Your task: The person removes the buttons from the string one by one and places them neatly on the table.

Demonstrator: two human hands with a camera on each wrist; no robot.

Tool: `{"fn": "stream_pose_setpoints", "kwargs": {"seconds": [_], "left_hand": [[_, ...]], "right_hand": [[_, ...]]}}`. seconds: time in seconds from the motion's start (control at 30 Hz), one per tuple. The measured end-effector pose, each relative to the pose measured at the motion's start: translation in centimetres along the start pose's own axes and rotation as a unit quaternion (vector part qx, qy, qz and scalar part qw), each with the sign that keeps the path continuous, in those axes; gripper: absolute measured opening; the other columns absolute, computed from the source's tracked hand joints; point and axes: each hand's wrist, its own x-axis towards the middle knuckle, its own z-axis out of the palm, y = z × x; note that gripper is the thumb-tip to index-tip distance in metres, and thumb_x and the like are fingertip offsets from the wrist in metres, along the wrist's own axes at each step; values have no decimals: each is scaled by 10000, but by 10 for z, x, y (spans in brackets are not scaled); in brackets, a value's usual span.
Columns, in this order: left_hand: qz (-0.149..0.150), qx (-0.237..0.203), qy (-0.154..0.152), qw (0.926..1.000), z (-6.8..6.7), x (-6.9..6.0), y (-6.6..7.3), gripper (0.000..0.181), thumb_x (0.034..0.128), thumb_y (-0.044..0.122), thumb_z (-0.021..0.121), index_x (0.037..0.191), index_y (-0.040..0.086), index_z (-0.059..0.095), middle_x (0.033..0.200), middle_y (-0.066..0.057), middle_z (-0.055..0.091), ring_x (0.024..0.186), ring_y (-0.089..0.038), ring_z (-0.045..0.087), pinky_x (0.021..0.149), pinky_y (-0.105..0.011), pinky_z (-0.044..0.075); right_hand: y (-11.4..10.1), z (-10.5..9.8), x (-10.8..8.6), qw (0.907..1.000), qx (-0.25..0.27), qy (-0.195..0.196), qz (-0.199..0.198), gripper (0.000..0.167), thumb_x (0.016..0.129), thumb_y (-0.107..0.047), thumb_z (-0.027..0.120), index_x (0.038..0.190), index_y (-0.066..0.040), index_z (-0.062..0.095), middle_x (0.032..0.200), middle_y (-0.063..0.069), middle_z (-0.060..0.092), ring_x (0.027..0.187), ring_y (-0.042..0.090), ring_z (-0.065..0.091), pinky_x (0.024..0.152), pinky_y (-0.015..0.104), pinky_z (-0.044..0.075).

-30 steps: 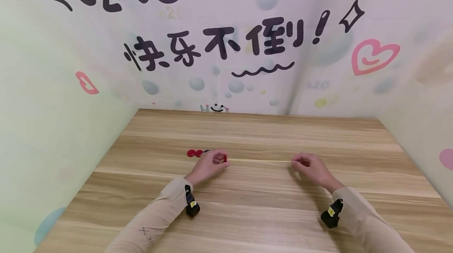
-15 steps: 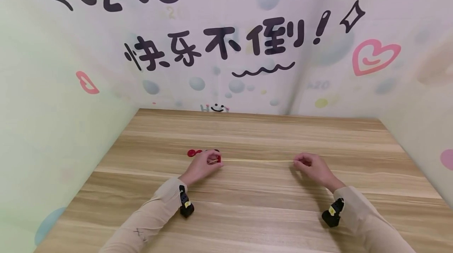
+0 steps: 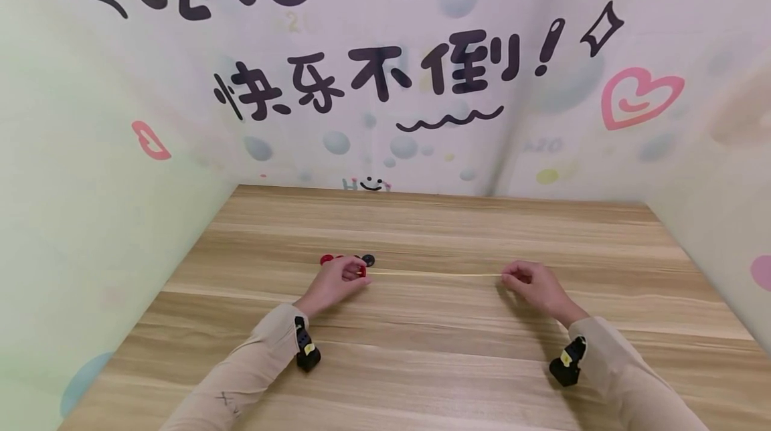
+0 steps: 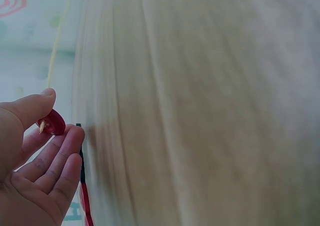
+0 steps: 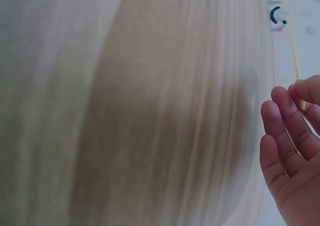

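My left hand [image 3: 330, 284] pinches a red round button [image 4: 56, 121] between thumb and fingers, just above the table. A thin yellow cord [image 3: 434, 274] passes through it, and a short cord end shows at the button's face in the left wrist view. From there the cord runs straight and taut to my right hand [image 3: 538, 288], which pinches its other end between thumb and index finger. In the right wrist view the remaining fingers [image 5: 272, 118] of that hand are loosely bent. Behind the left hand lie red buttons [image 3: 326, 259] and dark buttons [image 3: 368, 260], partly hidden by it.
The wood-grain table [image 3: 446, 364] meets a printed cloth wall [image 3: 434, 150] at the back, with pale walls on both sides. Each wrist wears a small black camera [image 3: 308, 356] on a strap.
My left hand has moved left with the red button, and the visible stretch of cord between the hands has grown longer. A dark button has come into sight. The right hand has barely shifted.
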Motion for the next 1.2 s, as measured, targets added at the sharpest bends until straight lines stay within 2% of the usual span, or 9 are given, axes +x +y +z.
{"fn": "stream_pose_setpoints", "kwargs": {"seconds": [0.23, 0.53, 0.7, 0.9, 1.2], "left_hand": [[30, -25, 41, 10000, -6, -2, -5, 269, 766, 113, 688, 1002, 8, 613, 847, -26, 615, 768, -146, 583, 714, -299, 483], [-159, -172, 168, 9996, -22, -2, -15, 340, 786, 130, 669, 1086, 1, 574, 933, -74, 615, 830, -185, 585, 752, -313, 478], [-147, -152, 264, 9994, -32, -1, -24, 344, 796, 115, 658, 1101, -9, 558, 970, -114, 609, 865, -224, 586, 778, -339, 473], [-235, 53, 294, 9993, -46, -2, -35, 395, 806, 108, 644, 1155, -31, 521, 1033, -162, 581, 915, -267, 565, 806, -374, 458], [-340, 480, 449, 9973, -65, 0, -41, 377, 812, 87, 626, 1145, -55, 520, 1058, -199, 563, 925, -305, 551, 811, -414, 446]], "right_hand": [[3, -1, 1, 9982, -308, -165, 479, 99, 843, -132, 599, 855, -38, 628, 741, 10, 594, 661, 101, 486, 570, 222, 417], [2, -8, 1, 9962, -432, -308, 691, 105, 858, -124, 578, 882, -32, 623, 775, 27, 594, 698, 141, 493, 592, 250, 423], [5, -12, 2, 9947, -664, -316, 718, 118, 857, -128, 580, 875, -20, 625, 779, 36, 602, 724, 158, 519, 609, 287, 426], [9, -18, 2, 9937, -741, -314, 776, 123, 854, -128, 585, 867, -13, 627, 762, 27, 596, 719, 157, 517, 600, 291, 420], [15, -25, -1, 9930, -846, -271, 784, 127, 852, -122, 584, 869, -3, 626, 757, 32, 592, 702, 155, 511, 587, 290, 416]]}}
